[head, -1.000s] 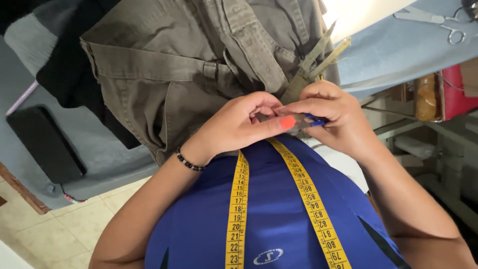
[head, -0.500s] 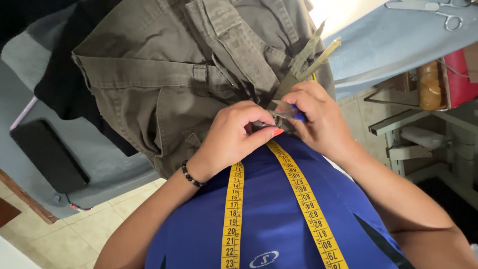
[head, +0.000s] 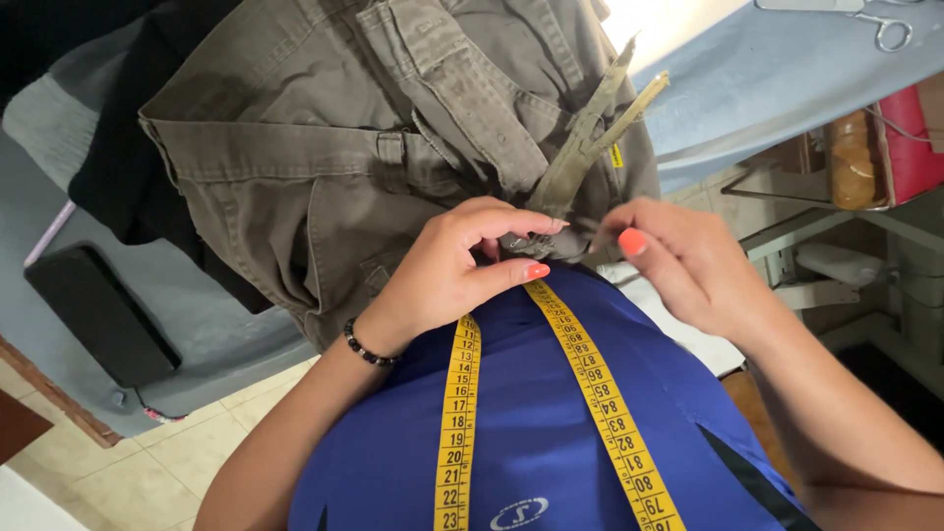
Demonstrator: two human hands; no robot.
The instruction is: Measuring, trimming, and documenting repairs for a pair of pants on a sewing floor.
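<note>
Head view: left hand grip pinches trousers; right hand seemingly empty.

— Where are the trousers found?
— They are spread on the table, with the strap laid over them toward the right.
— And the hands?
— The left hand is placed at the near end of the strap; the right hand is held just right of it, apart.
— What else is seen?
— Scissors are laid at the table's far right. A tape measure is draped over the chest, below both hands. A case is set left of the trousers.
</note>
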